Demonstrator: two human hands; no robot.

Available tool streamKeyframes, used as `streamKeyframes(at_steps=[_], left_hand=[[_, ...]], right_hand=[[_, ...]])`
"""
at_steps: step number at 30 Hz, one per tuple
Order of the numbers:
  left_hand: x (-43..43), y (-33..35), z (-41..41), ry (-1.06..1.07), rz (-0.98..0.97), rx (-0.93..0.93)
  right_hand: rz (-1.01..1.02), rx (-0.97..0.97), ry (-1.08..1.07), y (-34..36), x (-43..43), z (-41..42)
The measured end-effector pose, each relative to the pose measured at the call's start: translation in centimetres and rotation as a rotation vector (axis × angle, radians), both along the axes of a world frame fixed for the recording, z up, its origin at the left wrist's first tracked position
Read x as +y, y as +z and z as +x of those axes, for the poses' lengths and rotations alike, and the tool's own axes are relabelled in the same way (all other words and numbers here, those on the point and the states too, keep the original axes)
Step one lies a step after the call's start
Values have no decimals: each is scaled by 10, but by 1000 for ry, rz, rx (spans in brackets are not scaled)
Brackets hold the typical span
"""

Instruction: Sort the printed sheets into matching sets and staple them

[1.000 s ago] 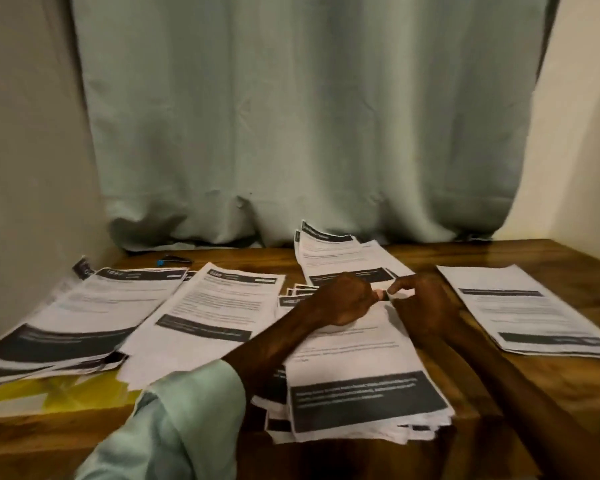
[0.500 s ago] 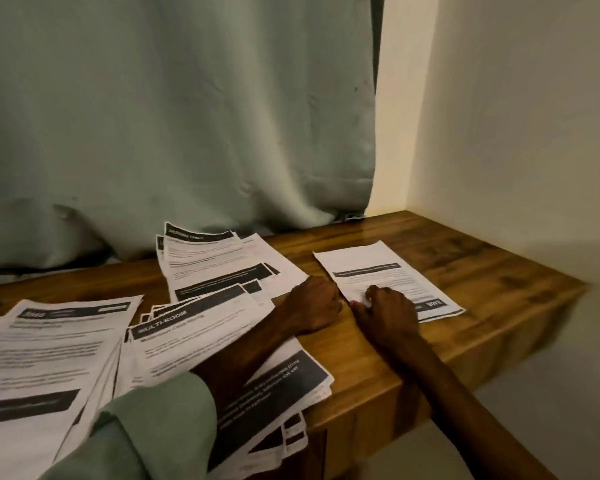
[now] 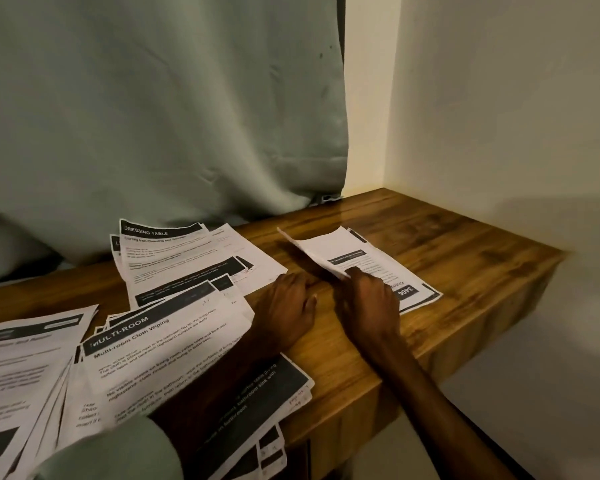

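My right hand (image 3: 367, 299) pinches the near left edge of the top printed sheet (image 3: 329, 247) of the small right-hand set (image 3: 416, 296) and lifts that edge off the sheets beneath. My left hand (image 3: 288, 306) rests on the wooden table (image 3: 447, 244) just left of it, fingers loosely curled, holding nothing. The "MULTI-ROOM" stack (image 3: 160, 355) lies under my left forearm. Behind it sits a "DRESSING TABLE" pile (image 3: 181, 258). Another fanned pile (image 3: 18, 375) lies at the far left. No stapler is in view.
A pale green curtain (image 3: 160, 109) hangs along the table's back edge. A cream wall (image 3: 499, 116) closes the right side. The table's right end and front edge drop to the floor (image 3: 534, 410).
The view has swung right from the middle stack to the right-hand set. My right hand, flat on that set half a second ago, now lifts the top sheet's left edge.
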State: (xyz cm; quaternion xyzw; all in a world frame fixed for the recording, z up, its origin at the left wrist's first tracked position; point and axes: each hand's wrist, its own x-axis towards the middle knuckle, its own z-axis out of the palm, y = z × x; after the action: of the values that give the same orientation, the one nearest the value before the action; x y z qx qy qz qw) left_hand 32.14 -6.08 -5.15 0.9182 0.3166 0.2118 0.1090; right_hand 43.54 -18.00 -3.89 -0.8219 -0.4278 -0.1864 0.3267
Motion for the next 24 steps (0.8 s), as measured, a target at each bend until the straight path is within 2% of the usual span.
streamKeyframes(at_steps=[2,3,5,8,10,13,16,18,21,24], left_hand=[[-4,8,0,52,-85,-198],[-6,15,-1,81,-57,-311],[-4,32,-6,110,146,-423],[8,52,-19,8,501,-314],[19,54,-27,-97,631,-244],[23,56,-36,-170,548,-246],[13,71,-37,-80,492,-142],[0,84,-34,-21,440,-80],[-20,91,-27,31,407,111],[-40,85,-20,9,419,140]], right_hand=[[64,-13,15,0,0,-1],[86,-31,35,-1,0,-2],[132,-97,125,-5,0,1],[203,-243,314,-8,-1,3],[236,-282,344,-9,-1,5],[340,-183,187,-2,-4,4],[585,-41,32,5,-10,-3],[706,196,54,13,-14,-16],[675,760,83,21,-11,-42],[668,1329,340,15,4,-54]])
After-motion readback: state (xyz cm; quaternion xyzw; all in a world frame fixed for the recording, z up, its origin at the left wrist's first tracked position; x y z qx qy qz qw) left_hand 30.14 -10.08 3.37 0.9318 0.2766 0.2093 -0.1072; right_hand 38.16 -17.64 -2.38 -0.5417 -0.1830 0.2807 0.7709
